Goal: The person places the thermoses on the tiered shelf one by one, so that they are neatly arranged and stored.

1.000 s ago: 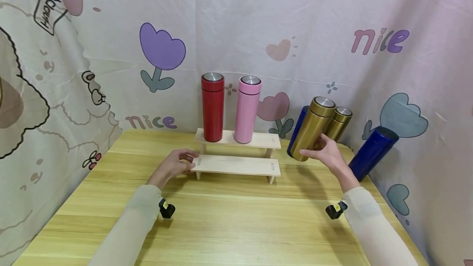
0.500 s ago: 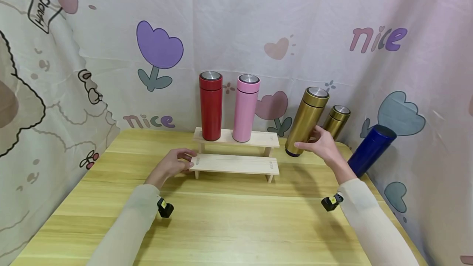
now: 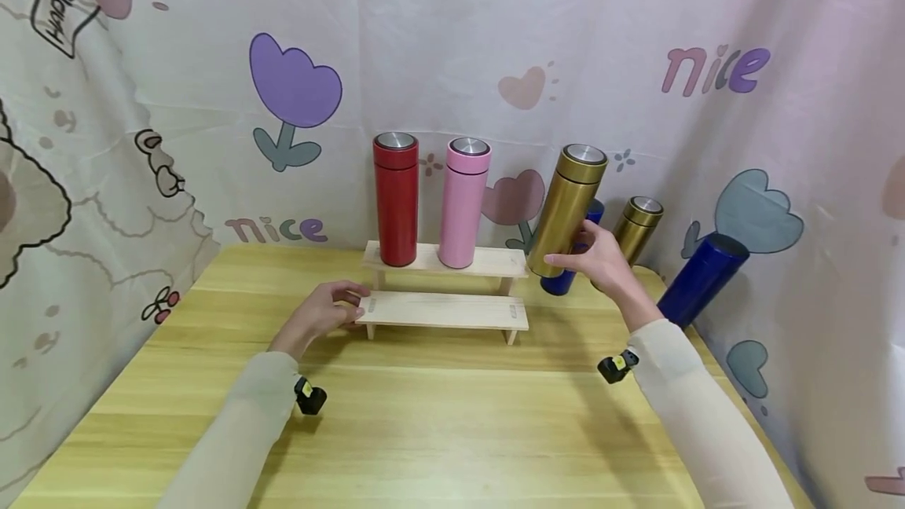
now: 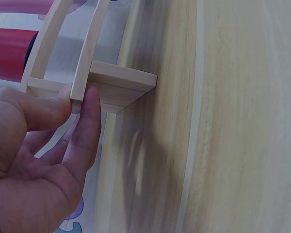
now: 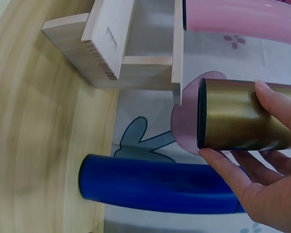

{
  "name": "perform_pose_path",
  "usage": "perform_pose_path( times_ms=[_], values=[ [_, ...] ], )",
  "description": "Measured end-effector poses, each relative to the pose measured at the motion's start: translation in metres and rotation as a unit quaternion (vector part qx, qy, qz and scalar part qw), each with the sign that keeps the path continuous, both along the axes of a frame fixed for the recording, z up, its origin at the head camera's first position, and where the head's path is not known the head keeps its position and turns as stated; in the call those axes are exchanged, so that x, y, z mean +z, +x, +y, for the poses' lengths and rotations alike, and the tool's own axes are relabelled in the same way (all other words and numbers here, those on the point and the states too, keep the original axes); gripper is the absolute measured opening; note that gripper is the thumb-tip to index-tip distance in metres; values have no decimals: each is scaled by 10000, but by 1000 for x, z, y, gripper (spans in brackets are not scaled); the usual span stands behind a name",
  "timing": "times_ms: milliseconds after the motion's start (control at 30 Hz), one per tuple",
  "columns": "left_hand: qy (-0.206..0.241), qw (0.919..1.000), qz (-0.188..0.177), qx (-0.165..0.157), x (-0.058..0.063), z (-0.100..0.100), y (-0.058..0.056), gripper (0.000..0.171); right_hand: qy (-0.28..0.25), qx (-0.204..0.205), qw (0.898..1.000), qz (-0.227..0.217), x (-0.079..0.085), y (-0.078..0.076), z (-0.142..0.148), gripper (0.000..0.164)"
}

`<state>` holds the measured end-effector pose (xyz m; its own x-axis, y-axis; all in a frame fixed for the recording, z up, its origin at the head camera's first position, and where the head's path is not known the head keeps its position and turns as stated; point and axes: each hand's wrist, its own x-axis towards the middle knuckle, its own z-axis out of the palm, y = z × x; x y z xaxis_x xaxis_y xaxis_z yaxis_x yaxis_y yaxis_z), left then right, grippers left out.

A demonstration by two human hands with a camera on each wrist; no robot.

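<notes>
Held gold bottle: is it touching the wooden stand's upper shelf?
Apart. The right wrist view shows it: patterned backdrop is visible between the base of the held gold bottle and the upper shelf.

The held bottle is gold, the curtain flower-patterned

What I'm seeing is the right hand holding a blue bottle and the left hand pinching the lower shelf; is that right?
No: the right wrist view shows the right hand holding a gold bottle, not blue. The left hand pinches the lower shelf.
</notes>
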<state>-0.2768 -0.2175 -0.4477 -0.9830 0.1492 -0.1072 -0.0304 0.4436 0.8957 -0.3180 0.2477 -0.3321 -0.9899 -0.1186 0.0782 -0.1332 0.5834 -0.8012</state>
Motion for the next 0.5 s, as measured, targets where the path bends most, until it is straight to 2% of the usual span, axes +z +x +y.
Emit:
perform_pose_path(
  times_ms=[233,500],
  values=[
    [-6,10000,5,-54,0,2,-2,40,-227,94,9997,-32,5,-2,-14,89],
    [-41,10000,-1,-68,4,1,1,40,-258,124,9995,-91,7,-8,-26,92]
  ],
)
